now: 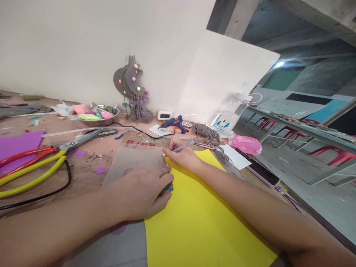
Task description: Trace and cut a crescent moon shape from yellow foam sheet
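A large yellow sheet (194, 218) lies on a grey board on the table. My left hand (144, 191) presses a small dark, thin piece (167, 188) against the sheet's left edge, its fingers closed on it and mostly hiding it. Just beyond, my right hand (182, 154) is closed round a slim pale purple pen (189, 144), whose tip end is hidden by the fingers near the sheet's upper left corner.
Red- and yellow-handled scissors (52, 155) and purple sheet (19, 148) lie left. Behind are a bowl of clay (97, 115), blue glue gun (176, 124), grey yarn (207, 133) and plastic jug (230, 115). A phone (261, 170) rests right.
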### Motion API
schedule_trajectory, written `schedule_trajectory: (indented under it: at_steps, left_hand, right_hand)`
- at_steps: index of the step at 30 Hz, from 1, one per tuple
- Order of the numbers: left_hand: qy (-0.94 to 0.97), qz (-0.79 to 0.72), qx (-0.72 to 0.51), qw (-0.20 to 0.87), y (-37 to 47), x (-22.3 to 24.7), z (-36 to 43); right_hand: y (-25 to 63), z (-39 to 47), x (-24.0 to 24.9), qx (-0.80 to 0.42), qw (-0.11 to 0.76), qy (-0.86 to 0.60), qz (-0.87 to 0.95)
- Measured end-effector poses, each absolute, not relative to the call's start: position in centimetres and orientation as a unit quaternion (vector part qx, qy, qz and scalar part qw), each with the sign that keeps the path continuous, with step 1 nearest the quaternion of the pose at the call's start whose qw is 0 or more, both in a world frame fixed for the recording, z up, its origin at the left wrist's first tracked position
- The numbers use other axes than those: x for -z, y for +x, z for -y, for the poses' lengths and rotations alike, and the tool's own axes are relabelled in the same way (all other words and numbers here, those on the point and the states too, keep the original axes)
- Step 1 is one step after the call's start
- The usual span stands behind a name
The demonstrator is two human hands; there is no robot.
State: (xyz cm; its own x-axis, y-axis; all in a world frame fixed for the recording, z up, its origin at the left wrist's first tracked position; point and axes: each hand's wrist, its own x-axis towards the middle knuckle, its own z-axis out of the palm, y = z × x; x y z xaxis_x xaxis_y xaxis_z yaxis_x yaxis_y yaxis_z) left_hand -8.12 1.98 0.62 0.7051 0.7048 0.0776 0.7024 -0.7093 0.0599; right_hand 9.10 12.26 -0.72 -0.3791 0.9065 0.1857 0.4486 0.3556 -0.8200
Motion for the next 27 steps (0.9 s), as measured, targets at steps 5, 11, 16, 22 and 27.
schedule_trajectory:
  at_steps: [5,11,16,22,27]
  left_hand:
    - [0.924,-0.379,-0.042,0.019,-8.04,-0.51,-2.17]
    - [0.924,-0.380,-0.038,0.015,-8.01,-0.73,-2.09]
    - [0.923,-0.382,-0.040,0.020,-8.11,-0.69,-2.09]
    - [0.924,-0.381,-0.040,0.018,-8.18,-0.52,-2.26]
    - [0.923,-0.383,-0.042,0.025,-8.24,-0.35,-2.26]
  right_hand:
    - [9.11,-12.39,0.95,-0.355,0.330,-0.443,0.754]
    - [9.22,-12.46,1.04,-0.356,0.326,-0.434,0.761]
    - [9.23,-12.68,1.23,-0.328,0.332,-0.438,0.768]
    - [9.40,-12.81,1.44,-0.338,0.331,-0.432,0.768]
    - [9.36,-12.94,1.44,-0.296,0.337,-0.431,0.783]
